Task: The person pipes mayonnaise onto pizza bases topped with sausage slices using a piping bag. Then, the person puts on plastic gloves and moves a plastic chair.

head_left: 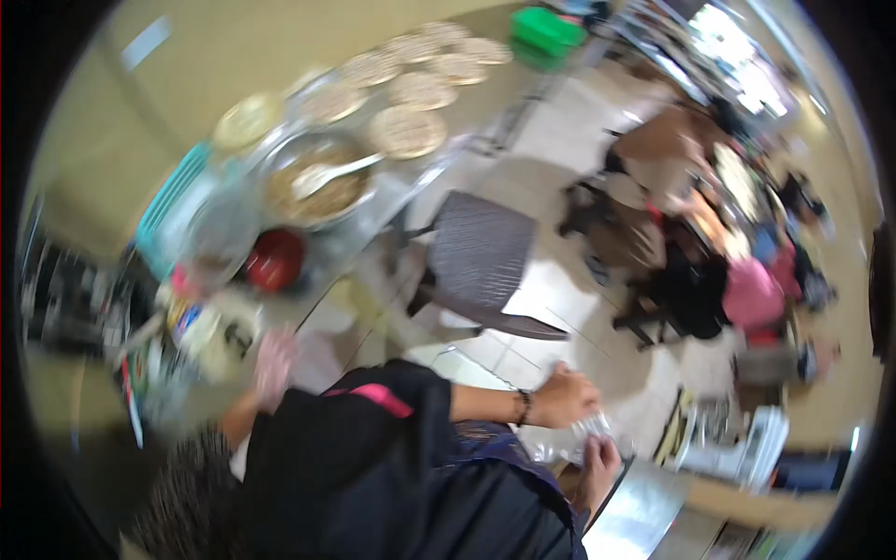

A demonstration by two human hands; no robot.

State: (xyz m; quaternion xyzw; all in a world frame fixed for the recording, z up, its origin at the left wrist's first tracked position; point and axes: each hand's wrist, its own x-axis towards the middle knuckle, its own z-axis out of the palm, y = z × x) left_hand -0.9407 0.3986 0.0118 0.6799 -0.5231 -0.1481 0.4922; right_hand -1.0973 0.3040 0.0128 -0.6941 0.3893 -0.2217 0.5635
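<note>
A crumpled piece of clear plastic [592, 429] is between my two hands, low on the right. My left hand [565, 397], with a dark bracelet at its wrist, has its fingers closed on the plastic's upper part. My right hand [598, 469] pinches it from below. The black sleeve and dark patterned clothing lie beside my hands. Both hands are away from the table, where a metal bowl [280, 187] holds a brown mixture and a white spoon [341, 172].
Round flat pieces [409, 131] lie on the table beyond the bowl. A red bowl [275, 259] and turquoise basket [174, 201] are at left. A co-worker's gloved hand [273, 364] is nearby. A brown chair [481, 252] stands ahead; people sit at the right.
</note>
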